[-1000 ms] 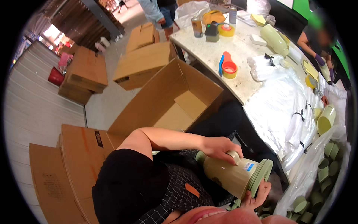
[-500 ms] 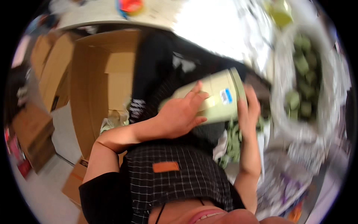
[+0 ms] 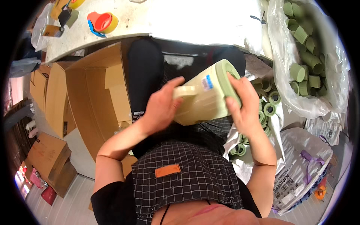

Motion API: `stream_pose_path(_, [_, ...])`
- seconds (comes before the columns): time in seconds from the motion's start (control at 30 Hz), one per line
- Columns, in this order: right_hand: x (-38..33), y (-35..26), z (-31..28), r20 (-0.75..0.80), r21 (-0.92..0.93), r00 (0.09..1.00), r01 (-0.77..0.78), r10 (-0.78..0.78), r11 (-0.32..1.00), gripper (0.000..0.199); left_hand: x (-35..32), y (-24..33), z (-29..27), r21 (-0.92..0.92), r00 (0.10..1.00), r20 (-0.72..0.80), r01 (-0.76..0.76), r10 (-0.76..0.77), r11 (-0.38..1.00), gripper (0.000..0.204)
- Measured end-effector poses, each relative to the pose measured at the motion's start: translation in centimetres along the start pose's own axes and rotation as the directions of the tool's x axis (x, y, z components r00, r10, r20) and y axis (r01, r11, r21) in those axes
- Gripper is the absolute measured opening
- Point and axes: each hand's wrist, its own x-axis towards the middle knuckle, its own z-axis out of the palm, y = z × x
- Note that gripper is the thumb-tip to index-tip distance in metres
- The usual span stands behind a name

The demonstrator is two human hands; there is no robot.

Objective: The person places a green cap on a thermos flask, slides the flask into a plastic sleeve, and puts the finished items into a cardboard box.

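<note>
Now jug point(image 3: 204, 99) between hands — right fingers point(image 3: 237, 93) on lid point(image 3: 229, 77).

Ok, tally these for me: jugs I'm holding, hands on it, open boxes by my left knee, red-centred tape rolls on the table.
jug: 1
hands, left hand and right hand: 2
open box: 1
tape roll: 1
Total: 5

jug point(image 3: 204, 99) base hidden behind left hand point(image 3: 161, 110).
</note>
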Motion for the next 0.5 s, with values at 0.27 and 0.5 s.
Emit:
stream_pose_path(0.27, [3.5,6.5,-1.8,-0.108,0.037,0.994,-0.023,0.027,0.999,0.048,12.0,0.9,-2.7,0.345,0.889,-0.343,-0.181,0.303,0.921,0.026])
stream_pose_path(0.5, [6.2,7.3,-0.2,0.123,0.397,0.96,-0.281,0.252,0.874,0.033,21.3,-4.9,-1.8,0.267,0.966,-0.26,0.066,0.006,0.961,0.023])
